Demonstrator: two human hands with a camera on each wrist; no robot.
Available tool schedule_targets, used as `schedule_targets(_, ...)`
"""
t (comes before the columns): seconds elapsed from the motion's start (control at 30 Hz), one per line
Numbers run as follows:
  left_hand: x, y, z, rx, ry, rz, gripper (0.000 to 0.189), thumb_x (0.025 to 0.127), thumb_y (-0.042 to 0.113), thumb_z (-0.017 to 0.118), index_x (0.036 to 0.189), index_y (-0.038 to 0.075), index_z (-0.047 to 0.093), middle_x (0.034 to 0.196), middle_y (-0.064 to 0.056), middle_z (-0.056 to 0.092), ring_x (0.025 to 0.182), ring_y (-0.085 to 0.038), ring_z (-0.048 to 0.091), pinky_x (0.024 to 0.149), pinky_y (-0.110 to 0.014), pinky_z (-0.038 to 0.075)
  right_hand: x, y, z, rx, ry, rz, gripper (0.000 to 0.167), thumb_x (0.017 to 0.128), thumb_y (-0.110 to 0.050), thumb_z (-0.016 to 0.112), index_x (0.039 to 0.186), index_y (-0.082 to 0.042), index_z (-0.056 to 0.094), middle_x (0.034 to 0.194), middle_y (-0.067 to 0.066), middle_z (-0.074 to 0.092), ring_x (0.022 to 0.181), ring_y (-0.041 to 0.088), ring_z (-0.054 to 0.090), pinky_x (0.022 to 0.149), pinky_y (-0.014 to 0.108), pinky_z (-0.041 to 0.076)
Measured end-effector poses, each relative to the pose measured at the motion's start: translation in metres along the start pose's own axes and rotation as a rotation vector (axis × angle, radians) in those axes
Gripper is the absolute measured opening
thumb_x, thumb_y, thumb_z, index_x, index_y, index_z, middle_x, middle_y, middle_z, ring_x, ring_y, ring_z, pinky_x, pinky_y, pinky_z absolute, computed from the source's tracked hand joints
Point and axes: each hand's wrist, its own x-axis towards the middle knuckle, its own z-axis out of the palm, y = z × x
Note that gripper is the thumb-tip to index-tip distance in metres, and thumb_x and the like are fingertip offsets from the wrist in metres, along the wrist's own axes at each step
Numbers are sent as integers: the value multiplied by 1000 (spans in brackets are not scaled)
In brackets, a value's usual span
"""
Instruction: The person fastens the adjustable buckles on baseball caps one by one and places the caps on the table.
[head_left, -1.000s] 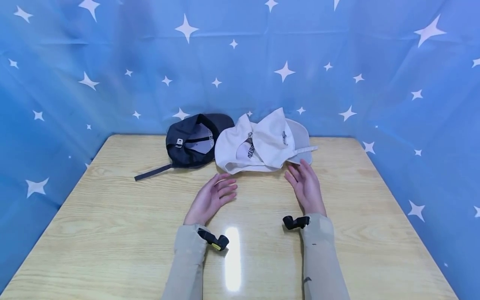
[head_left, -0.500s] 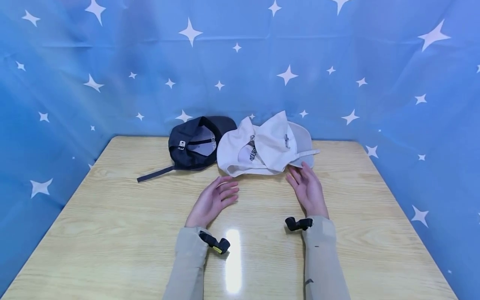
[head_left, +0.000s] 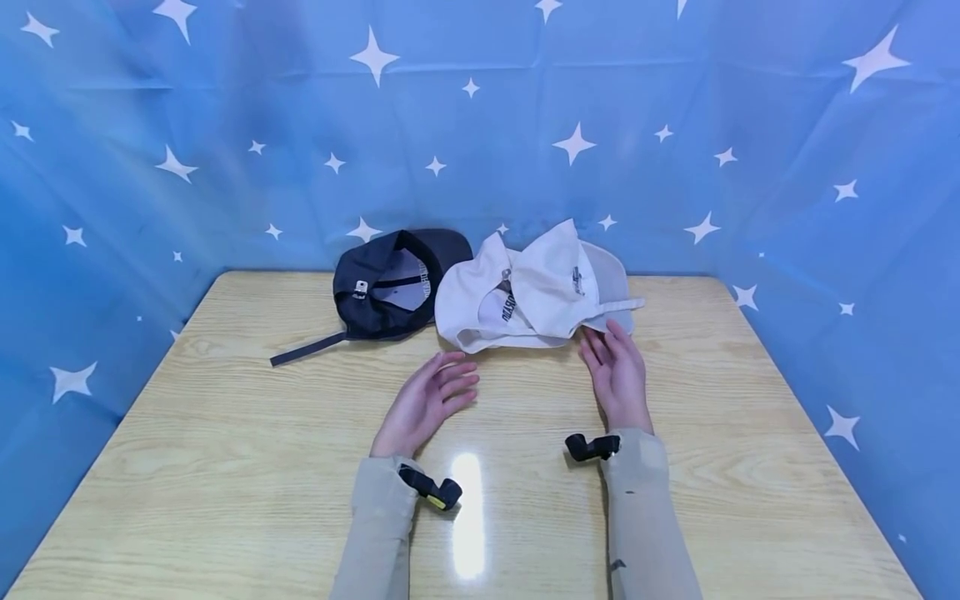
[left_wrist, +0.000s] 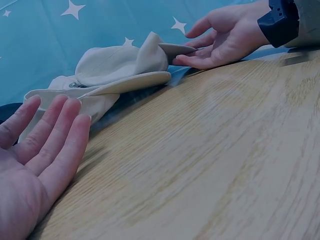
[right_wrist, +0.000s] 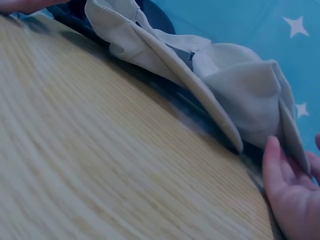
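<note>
Two off-white baseball caps lie against each other at the back of the table. The right-hand white cap (head_left: 551, 279) overlaps the left-hand white cap (head_left: 461, 304), which has dark lettering inside. My right hand (head_left: 618, 379) holds the front cap's brim (right_wrist: 292, 137) between thumb and fingers, seen from the side in the left wrist view. Palm turned inward, my left hand (head_left: 420, 404) has its fingers loosely extended just short of the left-hand white cap and holds nothing. A dark navy cap (head_left: 371, 308) lies left of the white ones, its strap stretched out.
The wooden table (head_left: 262, 467) runs up to a blue star-patterned cloth (head_left: 480, 117) right behind the caps. Similar cloth rises at both sides. A small black camera (head_left: 592, 447) is strapped to each wrist.
My right hand has shifted slightly right at the brim, its thumb now lying farther over it. The left hand and navy cap look nearly still; the view sways a little.
</note>
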Motion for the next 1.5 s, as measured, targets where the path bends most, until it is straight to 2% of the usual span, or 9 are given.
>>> schedule_targets(0.2, -1, 0, 4, 58, 5, 8, 54, 93, 33, 45, 132, -2, 31, 134, -27, 33, 118, -38, 40, 97, -50, 31, 1, 1, 0, -60, -28, 45, 46, 94, -11, 43, 138, -11, 28, 135, 13, 30, 127, 26, 29, 101, 37, 29)
schedule_targets(0.3, 0, 0, 7, 127, -12, 10, 55, 93, 32, 45, 133, -2, 30, 133, -27, 35, 118, -39, 39, 96, -49, 33, 0, 0, 0, 38, 47, 34, 44, 93, -10, 46, 136, -9, 35, 131, 11, 37, 121, 22, 37, 99, 35, 32)
schedule_targets(0.47, 4, -1, 10, 219, -28, 30, 54, 92, 32, 47, 132, -2, 32, 132, -27, 36, 117, -40, 40, 93, -47, 36, 1, 0, 4, 218, 229, -67, 36, 86, -4, 57, 121, -2, 52, 109, 9, 51, 89, 16, 57, 90, 28, 42)
schedule_targets(0.57, 4, -2, 10, 234, -8, 34, 54, 91, 33, 50, 130, -1, 36, 130, -27, 38, 115, -40, 42, 92, -47, 38, 2, 2, 6, 194, 267, -102, 35, 82, -3, 62, 116, -2, 57, 100, 8, 52, 78, 14, 57, 87, 26, 44)
schedule_targets(0.77, 5, -4, 10, 253, 11, 12, 54, 90, 31, 53, 130, -1, 36, 129, -26, 40, 114, -39, 43, 92, -46, 39, 0, 4, 6, 150, 291, -105, 35, 78, -3, 66, 113, -4, 59, 98, 7, 52, 79, 13, 56, 84, 23, 45)
schedule_targets(1.17, 4, -5, 10, 303, -11, 22, 53, 89, 26, 55, 131, 0, 36, 126, -23, 44, 112, -35, 46, 92, -45, 39, 0, 4, 5, 215, 211, -93, 31, 81, 3, 60, 112, -2, 58, 81, 6, 55, 68, 13, 55, 71, 21, 49)
schedule_targets(1.37, 3, -7, 12, 407, -60, 22, 50, 91, 25, 51, 134, 5, 34, 124, -16, 48, 109, -30, 51, 90, -41, 41, 0, 7, 6, 275, 103, -45, 34, 81, 6, 60, 114, -1, 56, 88, 9, 58, 67, 14, 57, 63, 20, 49)
schedule_targets(1.5, 2, -8, 13, 415, -69, 40, 51, 91, 26, 52, 135, 6, 34, 123, -15, 50, 107, -31, 52, 89, -41, 43, -1, 10, 7, 243, -27, -41, 31, 83, 5, 57, 113, -1, 56, 92, 11, 61, 72, 15, 60, 65, 21, 50)
